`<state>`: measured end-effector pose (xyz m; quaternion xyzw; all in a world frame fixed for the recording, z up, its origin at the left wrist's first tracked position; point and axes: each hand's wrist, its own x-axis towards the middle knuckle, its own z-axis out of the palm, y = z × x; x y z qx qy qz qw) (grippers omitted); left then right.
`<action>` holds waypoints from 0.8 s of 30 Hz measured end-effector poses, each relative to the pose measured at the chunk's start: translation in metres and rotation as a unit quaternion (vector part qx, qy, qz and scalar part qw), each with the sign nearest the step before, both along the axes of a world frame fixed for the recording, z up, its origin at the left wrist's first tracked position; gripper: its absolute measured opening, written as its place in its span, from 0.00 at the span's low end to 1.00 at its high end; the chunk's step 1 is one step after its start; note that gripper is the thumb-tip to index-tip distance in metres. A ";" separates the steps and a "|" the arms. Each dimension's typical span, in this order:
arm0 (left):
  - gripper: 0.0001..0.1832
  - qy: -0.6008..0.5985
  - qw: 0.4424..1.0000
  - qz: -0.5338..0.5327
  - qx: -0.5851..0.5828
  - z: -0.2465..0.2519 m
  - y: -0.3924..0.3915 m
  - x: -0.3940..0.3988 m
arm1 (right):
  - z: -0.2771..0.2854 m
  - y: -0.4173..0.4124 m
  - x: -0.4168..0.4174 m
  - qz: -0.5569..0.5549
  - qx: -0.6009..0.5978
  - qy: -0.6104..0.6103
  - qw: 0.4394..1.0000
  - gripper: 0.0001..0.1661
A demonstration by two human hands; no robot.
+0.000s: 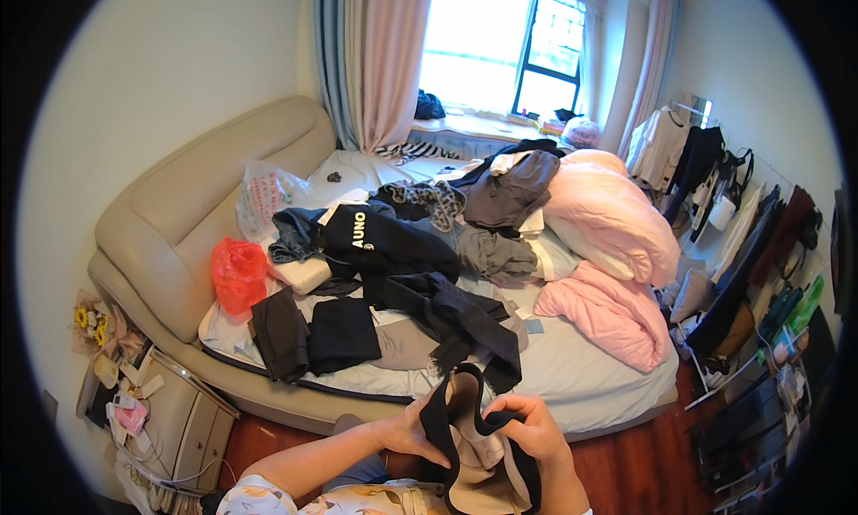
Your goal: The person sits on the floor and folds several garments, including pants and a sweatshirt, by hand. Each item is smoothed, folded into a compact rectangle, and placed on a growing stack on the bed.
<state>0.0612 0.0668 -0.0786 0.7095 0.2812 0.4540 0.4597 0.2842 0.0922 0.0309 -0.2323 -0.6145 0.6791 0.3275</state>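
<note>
A black garment with a beige lining hangs before my body, its opening facing up towards me. My left hand grips its left edge. On the other side, the fingers of my right hand pinch the black rim. Just beyond lies a heap of clothes on the bed: black trousers, a folded black garment, a dark brown folded piece and a black top with white lettering.
A pink quilt lies bunched at the bed's right. A red plastic bag and a clear printed bag rest by the headboard. The cluttered nightstand stands left, a clothes rack right.
</note>
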 end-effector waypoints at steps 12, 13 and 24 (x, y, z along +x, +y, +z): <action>0.31 0.093 0.989 -0.051 -0.103 0.023 -0.025 -0.046 | -0.012 0.011 0.020 -0.083 0.033 -0.044 0.995 0.07; 0.25 0.114 0.990 -0.052 -0.063 0.023 -0.026 -0.049 | -0.012 0.011 0.020 -0.077 0.036 -0.051 0.995 0.07; 0.13 -0.132 0.973 0.058 -0.183 0.059 -0.064 -0.044 | -0.027 0.014 0.017 -0.072 0.143 -0.172 0.972 0.15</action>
